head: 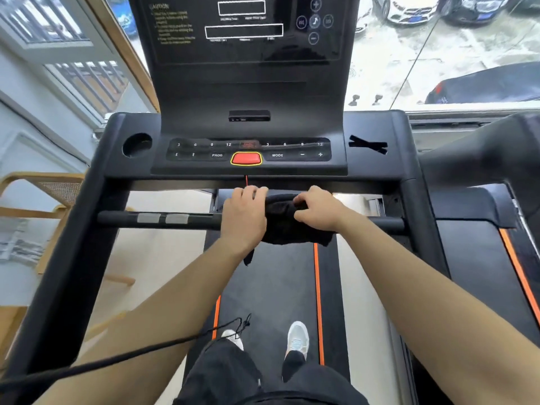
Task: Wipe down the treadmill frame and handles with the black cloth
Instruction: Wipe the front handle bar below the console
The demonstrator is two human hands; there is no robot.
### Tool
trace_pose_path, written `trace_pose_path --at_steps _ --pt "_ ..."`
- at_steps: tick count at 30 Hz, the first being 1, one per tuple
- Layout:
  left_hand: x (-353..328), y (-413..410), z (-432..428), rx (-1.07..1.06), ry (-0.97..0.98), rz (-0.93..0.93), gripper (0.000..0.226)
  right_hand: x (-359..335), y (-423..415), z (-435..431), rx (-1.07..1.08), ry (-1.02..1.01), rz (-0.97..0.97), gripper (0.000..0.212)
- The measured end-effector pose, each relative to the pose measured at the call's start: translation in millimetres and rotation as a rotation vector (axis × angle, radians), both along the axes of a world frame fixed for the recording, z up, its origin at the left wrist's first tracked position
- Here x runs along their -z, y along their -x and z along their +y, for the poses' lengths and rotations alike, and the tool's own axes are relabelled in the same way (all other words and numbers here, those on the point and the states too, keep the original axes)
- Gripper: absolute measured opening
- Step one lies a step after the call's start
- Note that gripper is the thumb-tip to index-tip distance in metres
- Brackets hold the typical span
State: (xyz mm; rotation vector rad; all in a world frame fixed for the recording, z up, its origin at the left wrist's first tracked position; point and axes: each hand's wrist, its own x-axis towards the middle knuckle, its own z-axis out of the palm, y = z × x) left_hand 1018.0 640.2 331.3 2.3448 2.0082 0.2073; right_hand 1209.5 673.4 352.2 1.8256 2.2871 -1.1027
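**Both hands on the cloth at the crossbar**

Nearest you, your black shorts (233, 375) fill the bottom edge, and just past them your pale shoes (296, 337) stand on the treadmill belt (271, 287), between its two orange stripes. A thin black cord (117, 356) runs in from the lower left and ends in a tangle close to your left foot.

Follow your forearms forward and both of them meet at the horizontal handlebar (131, 219). The black cloth (287, 222) is draped over that bar, a little right of centre, its lower edge hanging down on the near side with one corner trailing below your left wrist. Your left hand (244, 214) is curled over the bar and the left end of the cloth, fingers wrapped down the far side, gripping it. Your right hand (317, 209) is closed on the cloth's right part, fingers bunching the fabric on top of the bar. The two hands sit close together, the cloth showing between them.

Left of your hands, two grey sensor pads (162, 219) sit on the bare stretch of bar. Beyond the bar lies the console (248, 150), with its red stop button (246, 158) dead centre and a red cord dropping from it toward your left fingers. A round cup holder (136, 145) sits far left. The tall display panel (248, 39) rises behind, dark.
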Motion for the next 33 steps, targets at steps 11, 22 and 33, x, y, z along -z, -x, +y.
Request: trace_pose_path --at_steps 11,22,33 --pt "51.8 -7.9 15.7 0.238 0.151 0.21 0.032 69.8 20.6 -28.1 -0.081 -0.53 -0.483 0.051" --pt "44.0 -20.1 64.3 0.316 0.657 0.285 0.017 51.1 41.2 38.2 -0.291 0.24 -0.329 0.023" --pt "53.4 -18.5 56.2 0.373 0.519 0.247 0.013 82.9 36.4 8.0 -0.24 -0.251 -0.371 0.018"
